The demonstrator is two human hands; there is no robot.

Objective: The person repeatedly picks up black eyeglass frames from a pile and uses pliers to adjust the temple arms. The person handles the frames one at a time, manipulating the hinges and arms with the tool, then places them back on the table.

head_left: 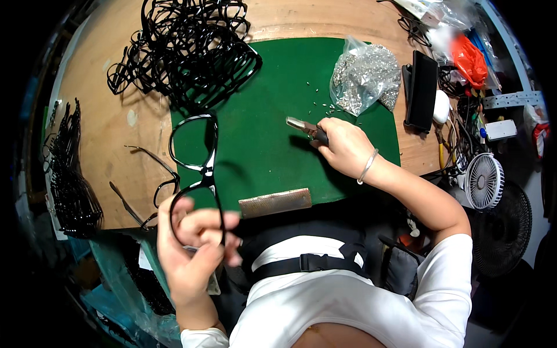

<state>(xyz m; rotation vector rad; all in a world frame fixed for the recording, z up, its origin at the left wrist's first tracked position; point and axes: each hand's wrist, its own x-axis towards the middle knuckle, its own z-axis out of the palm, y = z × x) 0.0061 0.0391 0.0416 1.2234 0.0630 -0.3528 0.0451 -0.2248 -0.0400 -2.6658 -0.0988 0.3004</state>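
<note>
My left hand (pixel 194 255), low on the left, is closed around one rim of a black eyeglass frame (pixel 208 171). The frame is raised on end over the green mat (pixel 261 139), and no temple arms show on it. In my right hand (pixel 348 145) I grip a pair of pliers (pixel 304 126), its jaws pointing left above the mat. Several tiny metal parts (pixel 331 107) lie loose just beyond that hand. They are beside a clear plastic bag (pixel 365 75) filled with more small silvery pieces.
A tangled heap of black eyeglass frames (pixel 191 52) covers the far left of the mat. Black temple arms (pixel 72 174) are stacked at the left edge. Glasses with temples (pixel 165 185) lie near my left hand. A metal strip (pixel 275 203) lines the mat's front; a dark case (pixel 422 91) sits right.
</note>
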